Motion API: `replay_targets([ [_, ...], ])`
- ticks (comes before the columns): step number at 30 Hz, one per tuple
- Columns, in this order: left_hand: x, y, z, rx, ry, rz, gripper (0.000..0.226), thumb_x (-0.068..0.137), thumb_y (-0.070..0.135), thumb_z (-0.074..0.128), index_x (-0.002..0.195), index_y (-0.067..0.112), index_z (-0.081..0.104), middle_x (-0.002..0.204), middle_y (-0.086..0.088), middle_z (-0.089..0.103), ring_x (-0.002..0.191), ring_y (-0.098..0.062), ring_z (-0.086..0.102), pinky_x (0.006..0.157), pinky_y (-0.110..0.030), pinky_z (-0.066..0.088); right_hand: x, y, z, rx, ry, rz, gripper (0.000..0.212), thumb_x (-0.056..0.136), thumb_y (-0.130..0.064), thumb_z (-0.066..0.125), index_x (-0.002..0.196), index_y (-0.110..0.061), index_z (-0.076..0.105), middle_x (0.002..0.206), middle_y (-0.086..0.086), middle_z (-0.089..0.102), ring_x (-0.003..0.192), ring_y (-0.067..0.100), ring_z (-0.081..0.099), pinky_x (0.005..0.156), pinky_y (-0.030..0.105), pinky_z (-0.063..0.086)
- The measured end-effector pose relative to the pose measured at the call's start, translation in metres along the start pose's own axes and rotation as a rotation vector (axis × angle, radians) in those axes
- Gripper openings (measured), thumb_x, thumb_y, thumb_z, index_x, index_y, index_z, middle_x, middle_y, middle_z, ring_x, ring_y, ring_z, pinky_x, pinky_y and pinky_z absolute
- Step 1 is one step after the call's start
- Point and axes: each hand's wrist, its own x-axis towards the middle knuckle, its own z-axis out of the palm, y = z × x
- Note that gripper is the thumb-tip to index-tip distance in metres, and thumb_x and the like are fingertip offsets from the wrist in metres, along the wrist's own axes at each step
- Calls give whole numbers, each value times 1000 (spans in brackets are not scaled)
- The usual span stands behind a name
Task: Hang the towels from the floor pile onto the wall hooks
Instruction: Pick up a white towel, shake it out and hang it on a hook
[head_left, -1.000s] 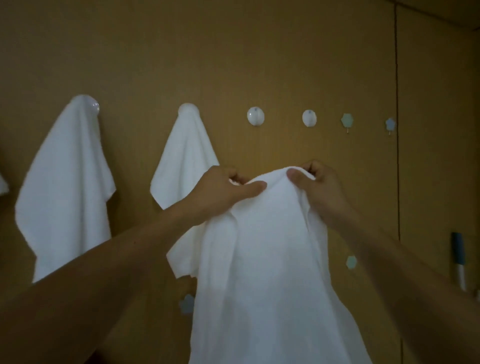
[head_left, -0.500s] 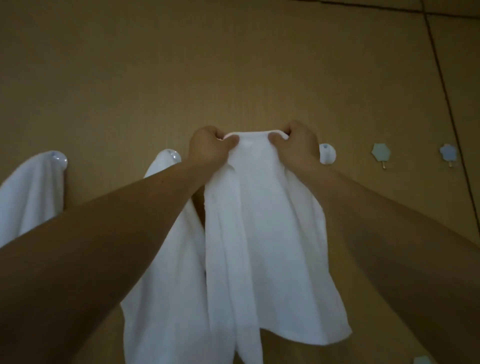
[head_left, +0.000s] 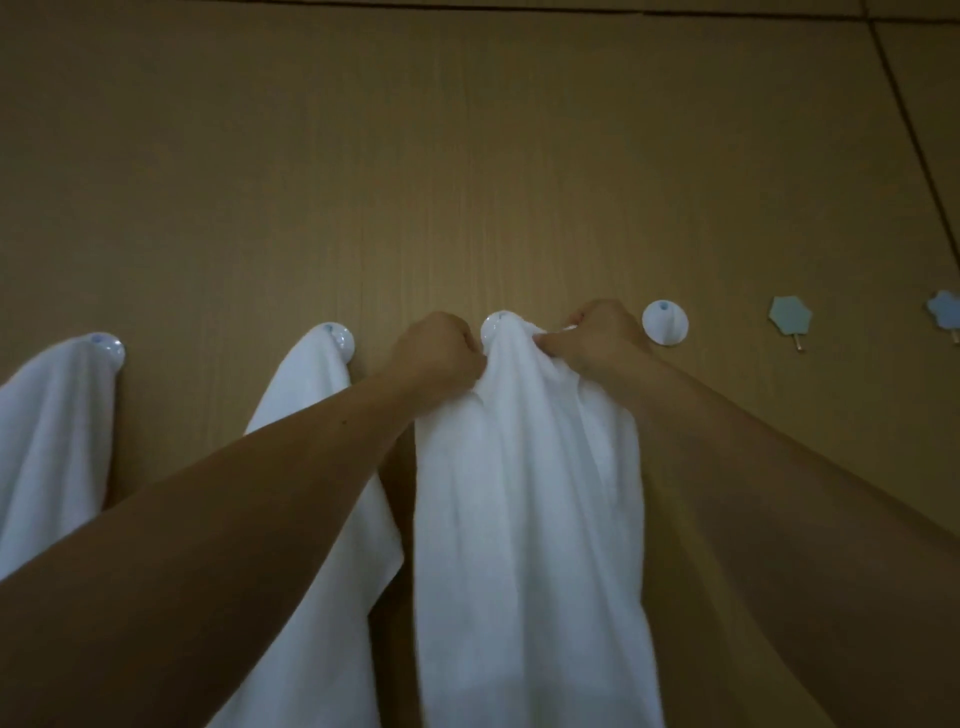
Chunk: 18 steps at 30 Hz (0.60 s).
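Note:
A white towel (head_left: 524, 493) hangs down the middle of the wooden wall, its top bunched over the third round white hook (head_left: 493, 326). My left hand (head_left: 436, 351) grips the towel's top on the left side of that hook. My right hand (head_left: 597, 338) grips it on the right side. Two other white towels hang on hooks to the left: one at the far left (head_left: 47, 441), one (head_left: 317, 415) partly hidden behind my left forearm. The floor pile is out of sight.
A bare round white hook (head_left: 665, 322) sits just right of my right hand. Two small pale blue flower-shaped hooks (head_left: 789, 314) (head_left: 944, 316) follow further right. A dark panel seam (head_left: 914, 140) runs down the wall at the right.
Both hands have carried the towel's top edge up from chest height to the third hook and pressed it over the hook. The view has tilted upward.

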Motion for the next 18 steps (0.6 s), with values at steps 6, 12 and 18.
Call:
replay_targets([
  [6, -16, 11, 1, 115, -51, 123, 12, 84, 25, 55, 85, 14, 60, 74, 4, 57, 74, -19, 57, 53, -23, 33, -16, -7, 11, -344, 54, -35, 20, 78, -33, 65, 85, -18, 55, 92, 3, 56, 85, 22, 54, 69, 32, 40],
  [12, -36, 17, 7, 578, 110, 381, 29, 92, 23, 47, 116, 10, 54, 107, -8, 56, 95, -25, 51, 73, -30, 30, -26, -3, 21, -459, 169, -502, 23, 87, -29, 56, 107, -18, 61, 106, 7, 55, 97, 26, 52, 80, 36, 43],
  [18, -28, 37, -14, -77, -348, -85, 22, 96, 16, 44, 92, 3, 61, 84, -9, 63, 78, -22, 59, 51, -18, 36, -31, 0, 23, -184, -68, -415, 20, 88, -26, 57, 97, -9, 64, 95, 14, 63, 83, 27, 62, 72, 38, 51],
])
